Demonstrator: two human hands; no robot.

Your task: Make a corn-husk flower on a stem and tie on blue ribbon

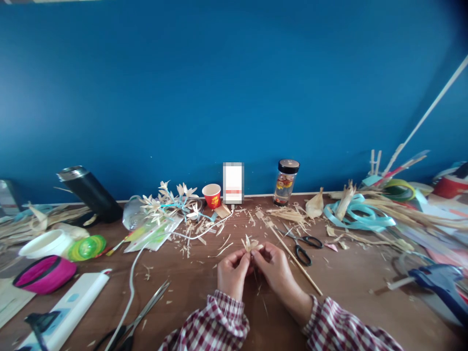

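My left hand [234, 268] and my right hand [273, 265] meet near the middle of the table, thumbs and fingertips pinched together. Between them sits a small pale husk flower [250, 243], its petals spreading up above the fingertips. Both hands grip its base, which the fingers hide. Just right of my right hand lies a thin wooden stick [298, 263]. Black-handled scissors [302, 243] rest beyond it, blades partly apart. Thin husk shreds [222, 247] are scattered ahead of my left hand.
Finished-looking husk flowers [175, 200] stand at the back left beside a red paper cup [212, 196]. A glass jar [284, 183] stands back right. Larger scissors [141, 312], a power strip [68, 309] and a white cable [132, 278] lie left. A blue glue gun [435, 280] lies right.
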